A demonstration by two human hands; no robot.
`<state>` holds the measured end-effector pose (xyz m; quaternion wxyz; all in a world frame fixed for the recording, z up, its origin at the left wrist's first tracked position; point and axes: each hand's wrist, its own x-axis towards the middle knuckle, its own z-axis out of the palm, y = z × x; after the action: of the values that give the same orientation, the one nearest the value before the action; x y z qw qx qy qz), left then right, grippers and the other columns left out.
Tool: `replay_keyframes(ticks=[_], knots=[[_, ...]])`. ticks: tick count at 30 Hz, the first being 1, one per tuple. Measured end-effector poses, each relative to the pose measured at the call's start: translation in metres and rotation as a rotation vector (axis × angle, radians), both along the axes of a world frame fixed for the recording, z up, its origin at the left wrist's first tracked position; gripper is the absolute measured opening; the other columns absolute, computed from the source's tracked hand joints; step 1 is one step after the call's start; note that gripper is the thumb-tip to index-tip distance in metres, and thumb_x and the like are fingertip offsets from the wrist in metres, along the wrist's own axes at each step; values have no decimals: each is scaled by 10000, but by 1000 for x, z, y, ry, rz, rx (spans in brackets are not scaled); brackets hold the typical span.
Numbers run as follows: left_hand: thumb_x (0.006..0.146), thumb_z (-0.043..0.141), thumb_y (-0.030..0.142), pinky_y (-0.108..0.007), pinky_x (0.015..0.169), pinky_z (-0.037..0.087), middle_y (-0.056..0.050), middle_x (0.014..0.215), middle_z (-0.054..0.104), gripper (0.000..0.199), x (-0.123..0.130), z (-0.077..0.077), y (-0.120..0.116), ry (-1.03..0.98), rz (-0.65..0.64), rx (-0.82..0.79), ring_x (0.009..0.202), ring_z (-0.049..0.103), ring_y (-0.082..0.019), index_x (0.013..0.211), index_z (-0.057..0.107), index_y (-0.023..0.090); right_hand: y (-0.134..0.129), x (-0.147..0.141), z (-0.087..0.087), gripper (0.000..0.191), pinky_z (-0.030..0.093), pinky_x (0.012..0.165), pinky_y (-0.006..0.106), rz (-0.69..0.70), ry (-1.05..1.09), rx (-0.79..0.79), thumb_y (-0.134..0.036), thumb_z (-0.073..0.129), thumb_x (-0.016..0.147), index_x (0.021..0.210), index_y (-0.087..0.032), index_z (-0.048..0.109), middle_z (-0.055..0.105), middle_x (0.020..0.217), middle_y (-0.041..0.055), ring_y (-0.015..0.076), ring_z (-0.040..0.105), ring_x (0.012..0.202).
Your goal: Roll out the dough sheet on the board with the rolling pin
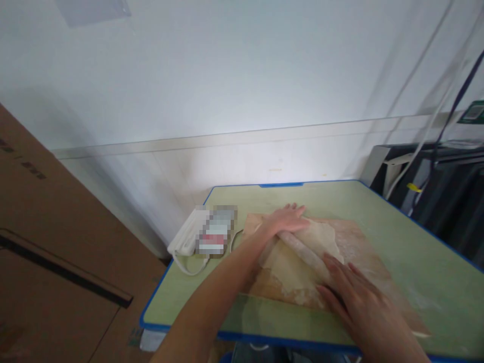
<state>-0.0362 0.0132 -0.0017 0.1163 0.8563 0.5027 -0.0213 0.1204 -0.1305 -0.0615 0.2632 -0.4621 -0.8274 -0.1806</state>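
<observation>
A floured rolling pin [304, 252] lies diagonally across a thin, wide sheet of dough [289, 267]. The dough rests on a wooden board [378, 272] dusted with flour. Over the pin's far left end, my left hand [287, 218] lies with its fingers spread. My right hand [351, 292] rests over the near right end, palm down, its fingers apart. Dough shows on both sides of the pin. Both ends of the pin are hidden under the hands.
The green table [401, 227] has a blue edge and stands against a white wall. Left of the board are a phone-like device [216, 232], a white power strip [187, 234] and a cable. A large cardboard box [56, 242] stands at the left, dark equipment [454, 196] at the right.
</observation>
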Motion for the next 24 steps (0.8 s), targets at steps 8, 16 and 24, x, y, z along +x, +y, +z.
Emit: replay_keyframes(ticks=[8,16,24], knots=[[870,249,442,-416,872,406,-181,1246,482,523,2,-6,0,-5,113,39,1117,482,-287,1228,416,99,-3,-2,0,453,528,749,414,-54,60,-84,-464,257,881,1108,-183,532,653,1033,115,272,617,931],[873,199,475,-392,869,413,-120,1216,523,505,0,-4,-9,39,147,82,1092,501,-250,1177,459,166,-6,-6,2,438,539,721,394,-63,99,-95,-450,285,881,1125,-177,525,654,1031,103,250,616,935],[852,254,468,-415,967,333,-94,1343,403,533,-16,-1,-26,80,132,123,1232,352,-249,1298,339,188,-18,-17,12,431,552,649,315,-25,92,-62,-407,272,900,1130,-131,511,665,997,112,200,650,827]])
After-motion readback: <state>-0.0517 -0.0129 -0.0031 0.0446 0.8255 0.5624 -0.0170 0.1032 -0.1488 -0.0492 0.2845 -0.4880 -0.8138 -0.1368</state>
